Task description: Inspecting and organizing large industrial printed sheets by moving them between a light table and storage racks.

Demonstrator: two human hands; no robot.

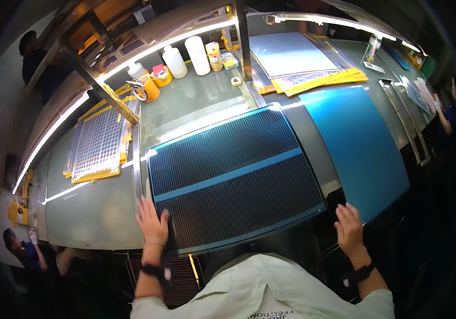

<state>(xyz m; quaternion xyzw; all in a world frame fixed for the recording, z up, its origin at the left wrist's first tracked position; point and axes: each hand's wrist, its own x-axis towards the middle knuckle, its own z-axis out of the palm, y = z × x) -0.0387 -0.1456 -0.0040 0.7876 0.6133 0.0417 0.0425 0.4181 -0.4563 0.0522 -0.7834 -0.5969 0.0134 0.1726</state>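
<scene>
Glossy grey bench point(92, 215) surface spreads beneath one dark rectangular panel point(236, 186), which lies flat at the near side, its two finely lined fields split by a single plain blue band. At the panel's near left edge, the left hand point(154, 227) has its fingers extended and parted, holding nothing; whether its thumb touches the edge I cannot tell. Off the panel's near right corner, the right hand point(349, 228) is also open and empty, fingers slightly bent. Two black straps point(152, 272) circle the wrists, one each. Right of the panel lies one smooth blue sheet point(358, 146). Left of it, one stack of yellow-edged sheets point(100, 143) shows a gridded top. Beyond the panel stand three white plastic bottles point(198, 56), overlapping orange tape rolls point(152, 89) and one small yellow tape ring point(236, 81). Beyond it to the right, one pale, speckled sheet point(292, 56) tops another stack.
</scene>
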